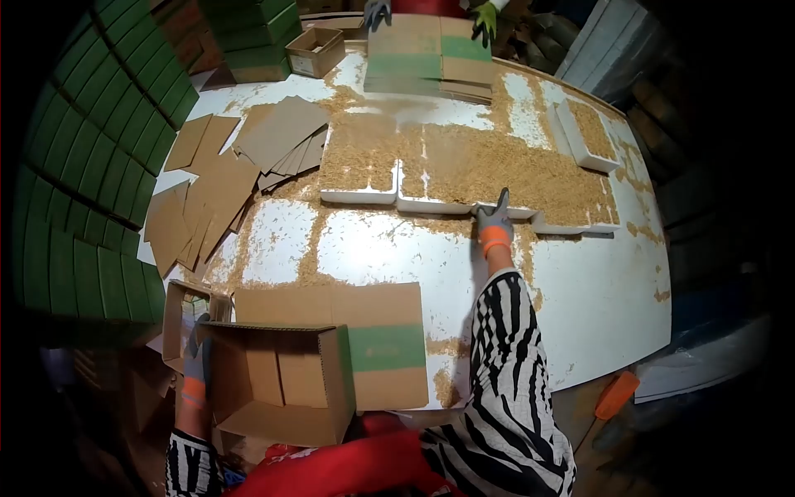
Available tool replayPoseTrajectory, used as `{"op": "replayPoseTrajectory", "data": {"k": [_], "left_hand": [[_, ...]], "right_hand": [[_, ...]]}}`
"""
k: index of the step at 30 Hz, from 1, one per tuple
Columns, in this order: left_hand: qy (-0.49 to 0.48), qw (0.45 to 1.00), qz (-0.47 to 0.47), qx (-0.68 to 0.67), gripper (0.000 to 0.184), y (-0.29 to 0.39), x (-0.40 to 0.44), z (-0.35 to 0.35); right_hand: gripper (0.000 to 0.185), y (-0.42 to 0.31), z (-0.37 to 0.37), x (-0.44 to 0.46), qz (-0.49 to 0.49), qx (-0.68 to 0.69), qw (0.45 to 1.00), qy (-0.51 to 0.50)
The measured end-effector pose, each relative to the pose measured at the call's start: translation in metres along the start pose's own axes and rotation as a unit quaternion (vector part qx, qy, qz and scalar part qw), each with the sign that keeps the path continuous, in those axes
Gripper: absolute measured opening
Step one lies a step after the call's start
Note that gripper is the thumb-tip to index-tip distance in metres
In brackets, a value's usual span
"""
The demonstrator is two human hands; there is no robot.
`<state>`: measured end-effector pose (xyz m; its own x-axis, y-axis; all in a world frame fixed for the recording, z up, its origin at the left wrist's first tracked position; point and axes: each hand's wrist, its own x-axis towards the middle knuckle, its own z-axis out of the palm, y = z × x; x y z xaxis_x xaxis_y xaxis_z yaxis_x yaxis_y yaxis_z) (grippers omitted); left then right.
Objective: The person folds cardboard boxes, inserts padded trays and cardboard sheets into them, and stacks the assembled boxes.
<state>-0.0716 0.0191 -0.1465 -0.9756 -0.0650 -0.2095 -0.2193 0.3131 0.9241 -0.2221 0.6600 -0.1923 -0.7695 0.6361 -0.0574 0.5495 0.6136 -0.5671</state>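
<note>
My left hand, in a grey glove with an orange cuff, is closed at the left wall of an open cardboard box tilted towards me; its fingers are partly hidden. Just behind it stands a smaller open carton. My right hand, gloved alike, reaches to the front edge of a row of white trays covered in tan, shaving-like material. Its index finger stretches over the material, apart from the thumb at the tray's rim. A flattened carton with a green band lies beside the open box.
Loose cardboard sheets lie at left on the white table. Green boxes are stacked beyond. Another filled tray sits at right. Across the table, a person's gloved hands are over a green-banded carton, near a small box.
</note>
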Motion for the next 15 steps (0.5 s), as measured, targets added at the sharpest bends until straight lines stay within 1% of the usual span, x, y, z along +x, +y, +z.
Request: {"op": "replayPoseTrajectory", "data": {"k": [1,2,3,5,6,8,11,12,15], "left_hand": [[0.003,1.0,0.003,0.02,0.047,-0.001,0.003,0.001],[0.002,0.999,0.005,0.039,0.048,-0.006,0.005,-0.005],[-0.001,0.998,0.005,0.056,0.048,-0.015,0.004,-0.012],[0.032,0.999,-0.033,0.003,0.048,-0.049,0.005,-0.032],[0.047,0.998,-0.049,-0.003,0.048,-0.052,0.005,-0.035],[0.07,0.995,-0.067,-0.025,0.046,-0.04,0.004,-0.027],[0.043,0.999,0.003,0.034,0.046,-0.04,0.008,-0.027],[0.045,0.995,-0.04,0.082,0.045,-0.062,0.014,-0.046],[0.036,0.994,-0.057,0.083,0.048,-0.082,0.028,-0.071]], "right_hand": [[0.075,0.006,-0.005,0.011,0.024,-0.044,0.999,-0.01],[0.07,0.017,-0.006,0.026,0.048,-0.071,0.995,-0.057],[0.068,0.031,0.001,0.028,0.01,-0.087,0.996,-0.027],[0.065,0.06,0.011,0.026,-0.07,-0.123,0.989,0.032],[0.057,0.062,0.001,0.015,-0.05,-0.097,0.994,0.005],[0.05,0.07,-0.02,-0.027,-0.042,-0.049,0.998,0.005],[0.048,0.099,-0.05,-0.107,-0.05,-0.015,0.999,0.006],[0.048,0.121,-0.054,-0.136,-0.067,-0.018,0.997,0.025],[0.05,0.19,-0.068,-0.225,-0.102,-0.016,0.993,0.051]]}}
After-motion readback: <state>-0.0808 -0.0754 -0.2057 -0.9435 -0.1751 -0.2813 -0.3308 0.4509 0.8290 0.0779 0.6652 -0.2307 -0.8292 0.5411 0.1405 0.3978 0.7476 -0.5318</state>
